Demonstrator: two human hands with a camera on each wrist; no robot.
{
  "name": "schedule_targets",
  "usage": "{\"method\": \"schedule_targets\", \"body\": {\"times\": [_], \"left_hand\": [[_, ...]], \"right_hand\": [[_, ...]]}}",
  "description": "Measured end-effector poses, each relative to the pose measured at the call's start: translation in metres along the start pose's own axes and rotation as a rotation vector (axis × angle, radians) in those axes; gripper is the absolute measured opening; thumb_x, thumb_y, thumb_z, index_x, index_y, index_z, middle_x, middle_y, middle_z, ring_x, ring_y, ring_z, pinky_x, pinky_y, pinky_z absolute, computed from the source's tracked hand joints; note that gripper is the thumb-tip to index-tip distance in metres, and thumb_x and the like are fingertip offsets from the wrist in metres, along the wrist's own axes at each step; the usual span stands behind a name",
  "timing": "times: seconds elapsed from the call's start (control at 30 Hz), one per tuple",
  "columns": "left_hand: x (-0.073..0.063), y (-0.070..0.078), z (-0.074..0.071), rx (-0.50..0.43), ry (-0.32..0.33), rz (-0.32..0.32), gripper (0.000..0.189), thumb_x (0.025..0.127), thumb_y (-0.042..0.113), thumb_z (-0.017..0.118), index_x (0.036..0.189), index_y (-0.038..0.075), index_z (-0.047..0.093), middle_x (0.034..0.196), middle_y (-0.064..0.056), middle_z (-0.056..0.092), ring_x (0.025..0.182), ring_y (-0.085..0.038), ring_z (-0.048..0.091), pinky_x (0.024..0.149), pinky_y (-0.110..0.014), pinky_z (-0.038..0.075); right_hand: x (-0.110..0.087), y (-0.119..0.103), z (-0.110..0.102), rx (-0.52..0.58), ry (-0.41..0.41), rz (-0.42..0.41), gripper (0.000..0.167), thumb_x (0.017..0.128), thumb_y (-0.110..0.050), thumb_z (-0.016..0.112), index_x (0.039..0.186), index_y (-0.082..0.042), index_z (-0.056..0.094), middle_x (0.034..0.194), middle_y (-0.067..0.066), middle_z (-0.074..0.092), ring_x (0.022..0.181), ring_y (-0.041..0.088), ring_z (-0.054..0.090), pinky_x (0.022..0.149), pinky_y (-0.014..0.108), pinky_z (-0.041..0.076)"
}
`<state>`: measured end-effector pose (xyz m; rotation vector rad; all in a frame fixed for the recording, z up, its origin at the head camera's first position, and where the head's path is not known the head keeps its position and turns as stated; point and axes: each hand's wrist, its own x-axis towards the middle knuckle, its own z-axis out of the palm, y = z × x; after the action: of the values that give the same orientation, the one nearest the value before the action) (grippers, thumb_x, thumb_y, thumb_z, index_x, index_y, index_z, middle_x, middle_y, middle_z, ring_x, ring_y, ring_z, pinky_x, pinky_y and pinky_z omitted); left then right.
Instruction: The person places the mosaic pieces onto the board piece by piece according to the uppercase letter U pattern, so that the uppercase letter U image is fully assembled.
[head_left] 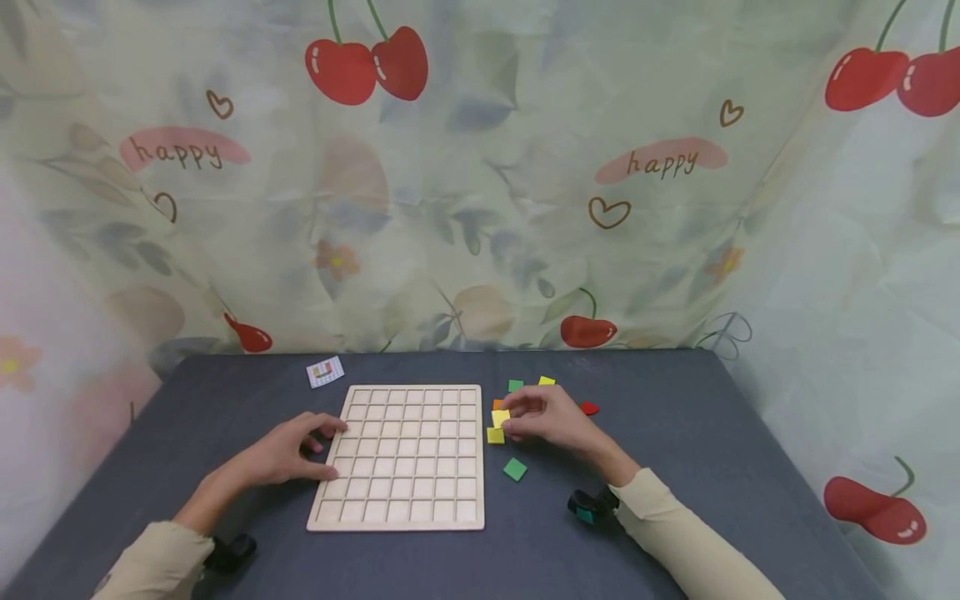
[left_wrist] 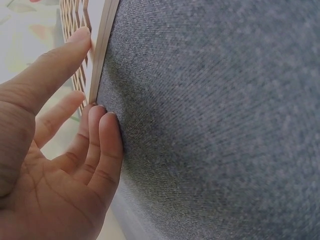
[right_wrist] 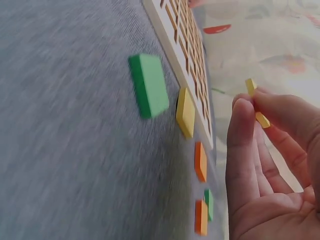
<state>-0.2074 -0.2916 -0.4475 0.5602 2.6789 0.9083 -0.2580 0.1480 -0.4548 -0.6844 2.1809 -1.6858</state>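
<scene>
A pale wooden board (head_left: 408, 457) with a grid of square cells lies flat on the dark cloth. My left hand (head_left: 295, 447) rests at its left side, thumb and index finger spread apart and touching the edge; the other fingers are loosely bent beside it. Off the board's right side, my right hand (head_left: 555, 421) pinches a yellow square tile (right_wrist: 262, 120) between thumb and fingertips, raised above the cloth. Below that hand lie another yellow tile (head_left: 496, 436), a green tile (head_left: 514, 469) and an orange tile (right_wrist: 200, 162), the orange partly hidden in the head view.
Behind the right hand are a green tile (head_left: 516, 386), a yellow tile (head_left: 547, 381) and a red piece (head_left: 589, 408). A small card (head_left: 325, 372) with a coloured pattern lies past the board's far left corner. A printed curtain (head_left: 480, 208) hangs behind the table.
</scene>
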Motion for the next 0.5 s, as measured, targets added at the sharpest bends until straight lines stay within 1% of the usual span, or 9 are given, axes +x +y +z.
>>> {"method": "schedule_targets", "body": {"times": [0.1,0.17,0.3,0.4,0.5], "left_hand": [[0.0,0.0,0.0,-0.006,-0.005,0.006,0.063,0.083,0.029,0.087,0.134,0.005,0.059,0.118,-0.011,0.055,0.099,-0.026,0.059,0.086,-0.049,0.048],[0.0,0.0,-0.001,-0.01,-0.009,0.008,0.063,0.083,0.029,0.087,0.134,0.005,0.059,0.118,-0.011,0.055,0.099,-0.026,0.06,0.086,-0.049,0.048],[0.001,-0.001,-0.001,-0.013,-0.013,0.006,0.064,0.083,0.029,0.087,0.135,0.006,0.059,0.118,-0.011,0.055,0.099,-0.026,0.06,0.086,-0.049,0.048],[0.001,-0.002,0.0,-0.009,-0.013,0.002,0.064,0.082,0.029,0.088,0.135,0.006,0.059,0.118,-0.01,0.055,0.099,-0.026,0.06,0.086,-0.049,0.048],[0.002,-0.002,0.0,-0.004,-0.012,-0.003,0.065,0.082,0.03,0.088,0.134,0.006,0.059,0.117,-0.01,0.055,0.099,-0.025,0.059,0.086,-0.048,0.048]], "right_hand": [[0.008,0.0,0.008,0.029,-0.012,-0.003,0.025,0.092,-0.006,0.076,0.115,0.001,0.07,0.097,0.018,0.072,0.082,0.037,0.069,0.077,0.048,0.056],[0.014,-0.001,0.013,0.038,-0.019,-0.012,0.022,0.093,-0.006,0.075,0.114,0.002,0.07,0.096,0.019,0.072,0.083,0.04,0.069,0.077,0.047,0.056],[0.025,-0.004,0.024,0.007,-0.01,-0.039,0.019,0.094,-0.007,0.074,0.111,0.0,0.073,0.094,0.017,0.072,0.085,0.045,0.066,0.076,0.047,0.055],[0.034,-0.007,0.032,-0.017,0.002,-0.039,0.018,0.093,-0.009,0.076,0.109,-0.002,0.075,0.092,0.012,0.073,0.086,0.043,0.065,0.077,0.048,0.055],[0.044,-0.008,0.039,-0.02,-0.004,-0.049,0.017,0.093,-0.009,0.076,0.109,-0.002,0.075,0.091,0.011,0.073,0.086,0.043,0.066,0.076,0.047,0.055]]}}
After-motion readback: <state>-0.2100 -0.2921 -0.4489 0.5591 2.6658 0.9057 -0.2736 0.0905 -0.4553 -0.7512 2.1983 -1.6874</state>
